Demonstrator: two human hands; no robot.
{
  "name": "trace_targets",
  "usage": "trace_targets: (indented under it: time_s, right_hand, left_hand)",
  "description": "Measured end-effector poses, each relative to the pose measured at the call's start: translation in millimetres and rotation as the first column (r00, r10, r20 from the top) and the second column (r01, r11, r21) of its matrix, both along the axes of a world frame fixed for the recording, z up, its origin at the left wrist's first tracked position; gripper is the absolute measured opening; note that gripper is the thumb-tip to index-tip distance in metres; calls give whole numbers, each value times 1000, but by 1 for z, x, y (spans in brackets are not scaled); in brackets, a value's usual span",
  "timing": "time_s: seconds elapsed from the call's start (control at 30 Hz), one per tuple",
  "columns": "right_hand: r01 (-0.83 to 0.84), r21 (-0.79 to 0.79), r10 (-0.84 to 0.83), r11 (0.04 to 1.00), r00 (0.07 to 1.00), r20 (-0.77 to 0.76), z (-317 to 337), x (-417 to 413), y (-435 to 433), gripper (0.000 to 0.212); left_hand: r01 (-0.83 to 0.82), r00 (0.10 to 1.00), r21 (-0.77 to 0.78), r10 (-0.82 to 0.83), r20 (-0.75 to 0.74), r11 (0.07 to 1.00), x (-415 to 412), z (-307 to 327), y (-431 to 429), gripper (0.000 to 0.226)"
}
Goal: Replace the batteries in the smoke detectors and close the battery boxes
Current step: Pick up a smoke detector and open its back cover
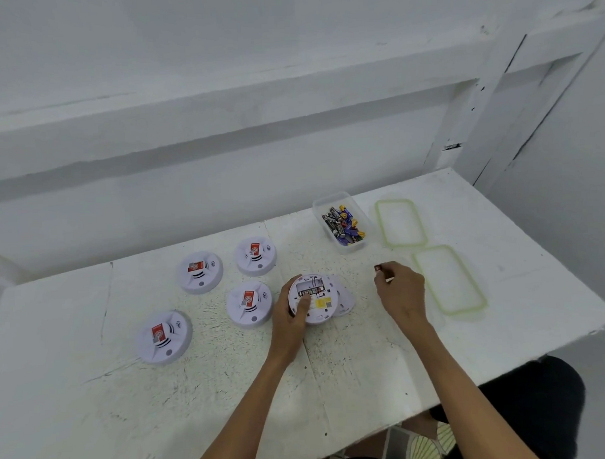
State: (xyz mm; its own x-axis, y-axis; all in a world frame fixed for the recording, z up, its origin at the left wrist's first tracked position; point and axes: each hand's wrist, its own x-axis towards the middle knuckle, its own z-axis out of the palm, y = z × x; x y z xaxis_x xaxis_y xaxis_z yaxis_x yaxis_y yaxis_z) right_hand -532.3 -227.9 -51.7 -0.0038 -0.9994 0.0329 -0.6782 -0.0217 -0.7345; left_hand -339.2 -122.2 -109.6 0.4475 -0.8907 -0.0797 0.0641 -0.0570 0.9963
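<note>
Smoke detector (pixel 312 297), the one being worked on, lies back-up near the middle of the table (pixel 367 364), tilted up on its left side by the left hand (pixel 292 312), which is curled around its rim with the thumb resting on the back. Its battery compartment is uncovered and one dark battery (pixel 312 291) sits in it, with an empty slot above. A white round piece, probably its cover (pixel 343 298), lies just behind and to the right, touching it.

The right hand (pixel 401 291) hangs just right of the detector, fingers pinched around a small dark cell (pixel 378 268) whose end shows above the fingertips. I judge the battery swap to be midway: whether this cell is coming out or going in cannot be told. Next, the empty slot needs a cell from the clear tub (pixel 342 224) at the far side, laid the right way round, then the cover pressed on.

Four more detectors (pixel 250 305) wait face-up to the left.
</note>
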Motion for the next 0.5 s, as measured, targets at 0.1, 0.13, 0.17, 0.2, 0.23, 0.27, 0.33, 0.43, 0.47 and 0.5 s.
trace_targets:
  time_s: [0.1, 0.13, 0.17, 0.2, 0.23, 0.27, 0.33, 0.43, 0.47, 0.5]
  right_hand:
    - [-33, 85, 39, 996, 997, -73, -11, 1, -1, 23]
    - [-34, 103, 42, 994, 996, -83, -13, 1, -2, 24]
    - [-40, 113, 50, 993, 995, -86, -14, 2, -4, 24]
    - [-56, 115, 65, 992, 995, -78, -15, 4, -6, 23]
    - [-78, 112, 86, 991, 994, -67, -15, 7, -9, 23]
    - [-94, 111, 101, 989, 993, -60, -15, 10, -11, 23]
    - [-97, 117, 104, 988, 993, -56, -13, 17, -17, 23]
    - [-96, 102, 100, 990, 994, -39, -13, 25, -24, 21]
    - [-98, 93, 102, 991, 994, -30, -13, 26, -26, 21]
    - [-101, 84, 104, 991, 994, -24, -13, 26, -26, 20]
  left_hand:
    - [9, 1000, 1, -9, -8, 1000, 0, 1, 0, 48]
    - [11, 1000, 0, -11, -11, 1000, 0, 1, 0, 47]
    - [11, 1000, 1, -11, -16, 1000, -1, 1, 0, 47]
    - [8, 1000, 2, -8, -20, 1000, -1, 1, -1, 47]
    - [2, 1000, 3, -2, -23, 1000, -1, 1, -1, 48]
    - [-1, 1000, 3, 2, -26, 1000, -1, 1, -1, 49]
    - [-2, 1000, 6, 2, -24, 1000, 0, -1, -2, 50]
    - [-1, 1000, 14, 2, -18, 1000, -1, -2, -2, 52]
    - [-2, 1000, 15, 2, -16, 1000, -1, -2, -3, 52]
    - [-2, 1000, 16, 2, -14, 1000, -1, -2, -3, 52]
